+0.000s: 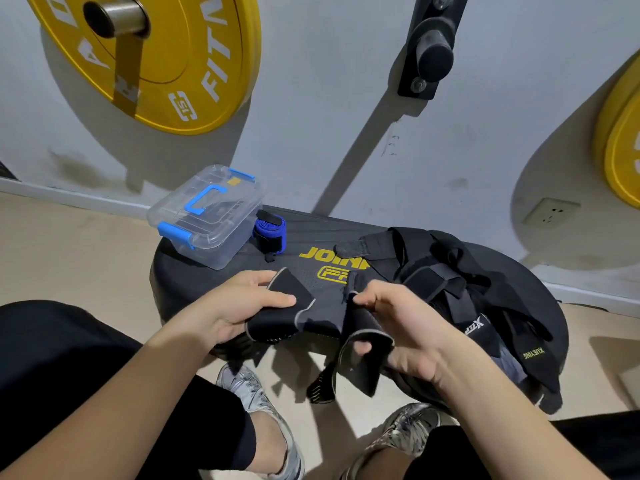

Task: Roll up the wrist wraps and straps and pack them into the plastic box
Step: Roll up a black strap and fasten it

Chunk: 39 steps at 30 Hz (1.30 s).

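A black wrap with grey edging (322, 322) hangs between my hands over the front edge of a black platform (221, 268). My left hand (239, 303) grips its left end, thumb on top. My right hand (398, 327) pinches the other end, which folds and droops toward the floor. A clear plastic box (207, 216) with blue latches and a blue handle sits closed at the platform's back left. Beside it stands a rolled blue wrap (270, 233). A heap of black straps and wraps (450, 282) lies on the platform's right side.
Yellow weight plates (156, 57) hang on wall pegs at upper left and far right. A black wall peg (429, 46) sticks out at top centre. My knees and grey sneakers (256, 403) are below the platform, on a beige floor. A wall socket (550, 213) is at right.
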Each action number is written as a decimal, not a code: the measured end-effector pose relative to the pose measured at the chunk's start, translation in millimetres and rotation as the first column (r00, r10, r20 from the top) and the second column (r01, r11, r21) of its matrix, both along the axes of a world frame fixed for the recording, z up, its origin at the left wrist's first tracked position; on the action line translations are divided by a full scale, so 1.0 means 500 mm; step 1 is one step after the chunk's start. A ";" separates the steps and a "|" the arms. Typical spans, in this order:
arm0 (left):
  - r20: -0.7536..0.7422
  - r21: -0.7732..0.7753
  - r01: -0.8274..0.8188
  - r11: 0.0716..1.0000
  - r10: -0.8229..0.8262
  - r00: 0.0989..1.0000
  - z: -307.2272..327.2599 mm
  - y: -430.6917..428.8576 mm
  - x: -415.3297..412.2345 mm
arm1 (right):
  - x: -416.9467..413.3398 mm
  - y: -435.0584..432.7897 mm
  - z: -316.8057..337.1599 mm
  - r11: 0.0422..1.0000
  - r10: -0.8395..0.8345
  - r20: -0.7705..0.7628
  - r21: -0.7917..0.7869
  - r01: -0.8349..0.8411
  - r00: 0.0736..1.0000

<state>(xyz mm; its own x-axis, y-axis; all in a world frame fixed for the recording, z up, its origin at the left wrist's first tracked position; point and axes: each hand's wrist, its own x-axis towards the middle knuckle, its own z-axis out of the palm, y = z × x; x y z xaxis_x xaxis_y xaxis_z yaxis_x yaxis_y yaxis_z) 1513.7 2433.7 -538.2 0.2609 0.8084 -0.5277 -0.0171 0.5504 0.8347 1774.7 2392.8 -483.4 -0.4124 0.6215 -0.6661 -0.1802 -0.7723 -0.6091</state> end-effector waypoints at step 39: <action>0.394 -0.121 -0.154 0.981 0.190 0.899 0.030 -0.005 0.002 | -0.078 -0.027 -0.100 0.691 0.221 0.412 0.574 -0.440 0.884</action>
